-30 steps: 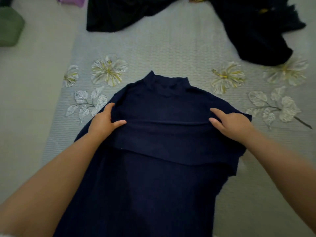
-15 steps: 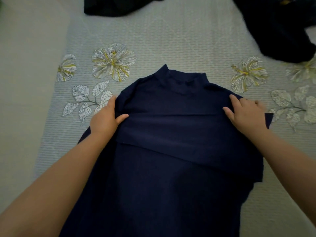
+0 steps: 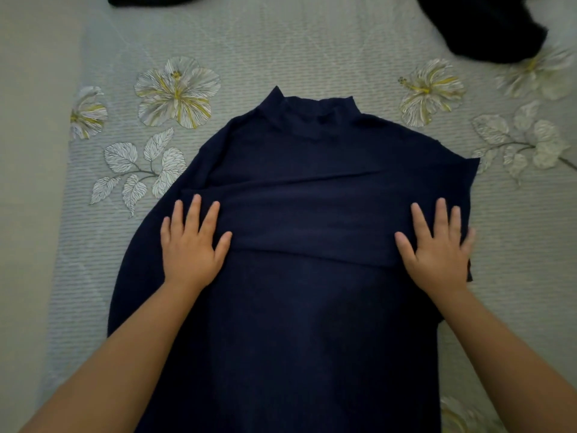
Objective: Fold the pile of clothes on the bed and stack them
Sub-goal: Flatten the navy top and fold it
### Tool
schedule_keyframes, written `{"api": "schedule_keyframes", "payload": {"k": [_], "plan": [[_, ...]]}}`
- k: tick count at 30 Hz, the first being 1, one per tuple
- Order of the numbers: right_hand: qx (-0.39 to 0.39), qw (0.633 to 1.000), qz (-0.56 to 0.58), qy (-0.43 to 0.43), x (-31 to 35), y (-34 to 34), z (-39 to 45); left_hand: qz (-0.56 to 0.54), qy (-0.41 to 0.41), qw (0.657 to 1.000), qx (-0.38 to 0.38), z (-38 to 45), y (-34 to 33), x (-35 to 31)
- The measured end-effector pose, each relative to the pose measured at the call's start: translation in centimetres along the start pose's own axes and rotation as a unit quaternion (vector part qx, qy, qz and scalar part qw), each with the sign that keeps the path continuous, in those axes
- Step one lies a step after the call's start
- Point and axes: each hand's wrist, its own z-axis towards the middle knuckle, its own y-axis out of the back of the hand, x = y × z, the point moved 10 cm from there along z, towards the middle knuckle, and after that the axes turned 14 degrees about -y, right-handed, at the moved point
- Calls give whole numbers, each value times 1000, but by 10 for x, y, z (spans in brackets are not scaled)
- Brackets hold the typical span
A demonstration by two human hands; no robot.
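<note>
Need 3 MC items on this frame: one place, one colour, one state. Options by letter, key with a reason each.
1. Where does the left hand rest?
A. on the navy garment
B. on the bare bedsheet
C. on the black clothes

2. What colour are the printed flowers' streaks?
A. red
B. yellow
C. blue

3. How does the right hand lie?
A. fisted
B. pinching the collar
C. flat, fingers spread

Key: 1 A, its palm lies on navy cloth; 2 B, yellow lines cross the white petals; 3 C, all fingers lie straight on the folded band.
</note>
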Motion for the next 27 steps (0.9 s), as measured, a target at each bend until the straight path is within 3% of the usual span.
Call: {"api": "schedule_keyframes", "payload": {"k": [5,7,10,13,18,21,24,27], "plan": [[20,999,-26,-2,3,2,-4,-3,29,998,54,-7,2,-2],[13,1000,-29,2,5,6,-12,0,45,999,30,-30,10,-8],[-9,996,-7,89,23,10,-49,-15,116,992,-36,-98,9,-14],[9,988,-8,156,30,0,-95,-44,200,978,-28,-159,-2,-4],[49,978,6,201,39,-2,-138,-37,165,983,-66,-171,16,11],[53,971,5,231,51,3,-151,-109,184,972,-93,-168,24,24],[57,967,31,245,71,9,-161,-209,222,939,-160,-170,37,49],[74,962,55,255,99,10,-171,-276,222,920,-166,-164,43,75]]}}
